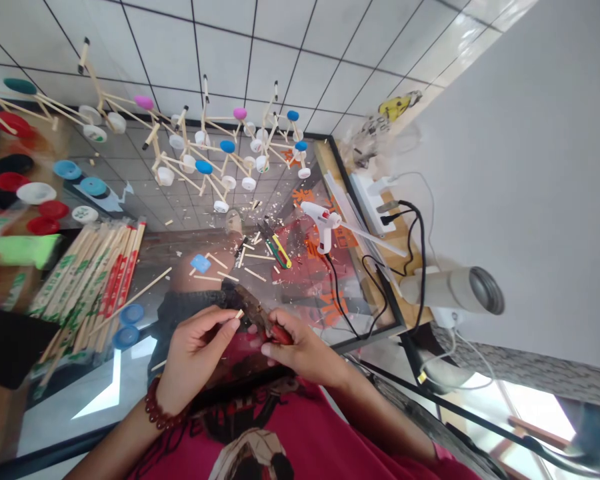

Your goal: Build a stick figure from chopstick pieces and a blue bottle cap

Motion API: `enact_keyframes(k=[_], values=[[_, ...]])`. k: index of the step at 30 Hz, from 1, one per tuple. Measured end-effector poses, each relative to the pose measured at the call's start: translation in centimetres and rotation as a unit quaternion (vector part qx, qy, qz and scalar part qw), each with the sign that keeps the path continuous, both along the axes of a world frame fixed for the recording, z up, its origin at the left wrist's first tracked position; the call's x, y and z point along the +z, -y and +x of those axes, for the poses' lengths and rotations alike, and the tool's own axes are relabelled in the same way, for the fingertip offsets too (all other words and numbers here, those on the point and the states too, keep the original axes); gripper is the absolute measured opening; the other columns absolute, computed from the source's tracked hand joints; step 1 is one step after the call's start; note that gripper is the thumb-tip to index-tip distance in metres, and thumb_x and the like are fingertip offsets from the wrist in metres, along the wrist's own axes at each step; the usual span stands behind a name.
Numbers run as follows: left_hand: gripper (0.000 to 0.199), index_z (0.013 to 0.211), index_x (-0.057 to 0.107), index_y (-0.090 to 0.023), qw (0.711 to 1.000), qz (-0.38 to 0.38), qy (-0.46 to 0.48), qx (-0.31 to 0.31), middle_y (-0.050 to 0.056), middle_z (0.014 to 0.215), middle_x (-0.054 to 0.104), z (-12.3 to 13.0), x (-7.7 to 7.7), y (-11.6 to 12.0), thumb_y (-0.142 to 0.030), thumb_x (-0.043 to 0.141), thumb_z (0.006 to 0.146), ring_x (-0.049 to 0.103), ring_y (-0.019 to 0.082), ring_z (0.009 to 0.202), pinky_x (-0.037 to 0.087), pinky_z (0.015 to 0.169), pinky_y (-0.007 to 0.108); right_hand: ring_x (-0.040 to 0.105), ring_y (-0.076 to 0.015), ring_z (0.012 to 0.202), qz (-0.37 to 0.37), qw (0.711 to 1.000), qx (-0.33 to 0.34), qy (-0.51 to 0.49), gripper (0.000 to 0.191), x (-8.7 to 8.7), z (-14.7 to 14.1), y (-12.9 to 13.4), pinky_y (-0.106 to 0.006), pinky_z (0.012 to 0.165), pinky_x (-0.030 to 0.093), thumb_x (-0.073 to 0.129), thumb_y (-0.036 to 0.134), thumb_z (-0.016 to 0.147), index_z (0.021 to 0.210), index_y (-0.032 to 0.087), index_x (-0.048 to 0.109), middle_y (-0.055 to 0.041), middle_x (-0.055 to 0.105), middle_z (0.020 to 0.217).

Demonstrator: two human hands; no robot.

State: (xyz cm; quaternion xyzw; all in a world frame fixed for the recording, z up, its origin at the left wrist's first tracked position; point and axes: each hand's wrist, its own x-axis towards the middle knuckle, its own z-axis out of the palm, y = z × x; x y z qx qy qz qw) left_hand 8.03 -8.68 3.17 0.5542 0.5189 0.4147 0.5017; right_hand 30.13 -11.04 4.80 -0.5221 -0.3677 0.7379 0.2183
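Low in the middle of the head view, my left hand (203, 347) pinches a short piece of wooden stick (239, 314) between thumb and forefinger. My right hand (300, 347) is wrapped round the red handles of rusty pliers (253, 308), whose jaws point up and left, close beside the stick piece. Beyond my hands, a blue bottle cap (201, 263) and cut stick pieces (227, 276) lie on the glass table (155, 250). A yellow-green utility knife (279, 250) rests right of them.
Several stick models with caps (227, 147) stand at the back. A white glue gun (324, 223) with a black cable lies right, near a power strip (375, 203) and a grey cylinder (453, 290). Wrapped chopsticks (87, 287), blue caps (129, 325) and red caps (54, 210) are left.
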Motion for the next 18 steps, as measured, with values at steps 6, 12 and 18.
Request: enact_keyframes(k=[6,12,18], values=[[0.014,0.086,0.087,-0.024,0.996,0.062,-0.056,-0.019,0.0,0.076,0.08,-0.01,0.06,-0.05,-0.023,0.076,0.095,0.074,0.014,0.065,0.057,0.062,0.021,0.054,-0.0139,0.079,0.003,1.0,0.004,-0.031,0.031,-0.18,0.56,0.3,-0.027,0.076,0.044,0.085,0.033,0.078,0.091,0.024,0.059,0.0059,0.061,0.084],[0.017,0.082,0.082,-0.023,0.99,0.1,-0.093,-0.026,-0.001,0.073,0.078,-0.18,-0.22,0.05,-0.022,0.074,0.096,0.071,0.013,0.061,0.053,0.059,0.02,0.053,-0.0141,0.083,0.032,0.998,0.029,-0.046,0.025,0.49,0.78,0.53,-0.026,0.078,0.042,0.076,0.023,0.079,0.099,0.023,0.061,0.0051,0.06,0.089],[0.018,0.081,0.08,-0.022,0.982,0.139,-0.122,-0.029,-0.002,0.067,0.072,-0.19,-0.17,0.17,-0.021,0.073,0.097,0.065,0.012,0.054,0.05,0.053,0.02,0.049,-0.0143,0.083,0.077,0.996,0.051,-0.001,0.02,0.41,1.0,0.91,-0.027,0.077,0.041,0.067,0.022,0.081,0.099,0.024,0.059,0.005,0.056,0.089]])
